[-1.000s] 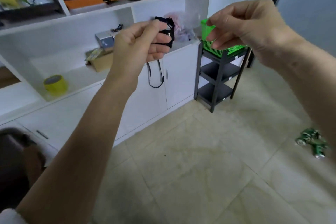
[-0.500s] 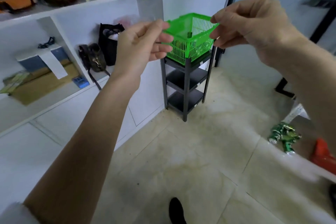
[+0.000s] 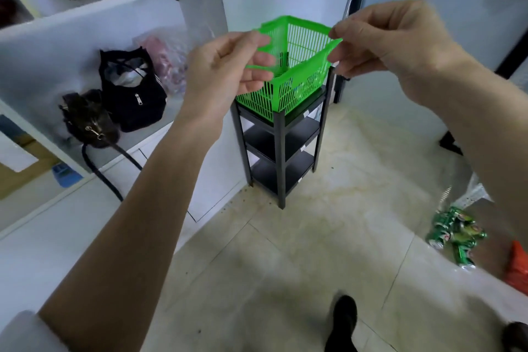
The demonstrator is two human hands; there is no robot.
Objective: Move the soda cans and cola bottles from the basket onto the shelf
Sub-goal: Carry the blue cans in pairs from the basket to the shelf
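A green plastic basket (image 3: 297, 71) stands on the top tier of a small black shelf (image 3: 281, 151) by the wall. A dark upright shape shows through its slats; I cannot tell what it is. My left hand (image 3: 228, 66) and my right hand (image 3: 391, 40) are raised in front of the basket, level with its left and right rims. On each the thumb is pinched against curled fingers, with nothing visible in them. The hands look nearer to me than the basket. Several green soda cans (image 3: 454, 234) lie on the floor at the right.
A white wall unit on the left holds a black bag (image 3: 134, 94) and a brown bag (image 3: 88, 120) with a hanging strap. An orange object (image 3: 518, 268) lies beside the cans. My dark shoe (image 3: 343, 323) is at the bottom. Pale tiled floor lies between me and the shelf.
The view has swung right and moved closer to the black shelf, so the basket looks larger and sits between my hands. Both hands keep the same raised, pinched pose.
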